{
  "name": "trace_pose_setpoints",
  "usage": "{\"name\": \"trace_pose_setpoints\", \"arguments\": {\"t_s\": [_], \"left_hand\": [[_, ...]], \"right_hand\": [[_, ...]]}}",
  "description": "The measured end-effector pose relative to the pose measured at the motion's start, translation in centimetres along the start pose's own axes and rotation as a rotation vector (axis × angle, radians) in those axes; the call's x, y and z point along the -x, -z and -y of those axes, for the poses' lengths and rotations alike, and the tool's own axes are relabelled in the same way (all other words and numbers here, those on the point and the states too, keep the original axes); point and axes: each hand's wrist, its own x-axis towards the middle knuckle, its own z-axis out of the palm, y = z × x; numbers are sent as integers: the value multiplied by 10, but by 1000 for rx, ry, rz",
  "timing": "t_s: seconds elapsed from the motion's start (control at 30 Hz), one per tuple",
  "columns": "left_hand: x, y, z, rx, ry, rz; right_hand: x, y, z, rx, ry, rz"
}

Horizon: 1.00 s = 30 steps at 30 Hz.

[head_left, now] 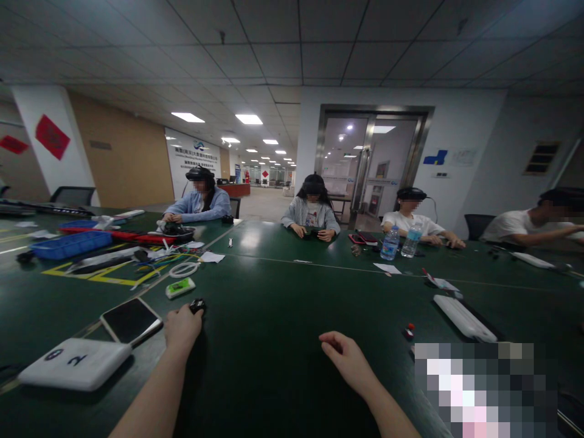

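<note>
Our left hand [182,327] is closed on a small black object [198,305] at its fingertips, left of centre on the near part of the dark green surface [274,304]. The object is small, so we judge a firm pinch kept low to be safest. Our right hand [344,360] rests half-curled and empty to the right. A phone [131,320] and a white box [75,363] lie near left. People sit along the far side, with a glass door [365,164] behind them.
</note>
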Motion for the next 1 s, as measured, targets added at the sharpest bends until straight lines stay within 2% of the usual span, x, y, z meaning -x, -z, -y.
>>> {"name": "trace_pose_setpoints", "arguments": {"t_s": [0.4,0.73,1.0], "left_hand": [[-7,-5,2,-12,-59,4],[-6,-3,1,4,0,8],[-5,-2,2,28,-8,7]], "right_hand": [[0,0,1,-2,-10,0],[-2,-2,-3,10,11,-9],[1,0,1,1,-16,-7]]}}
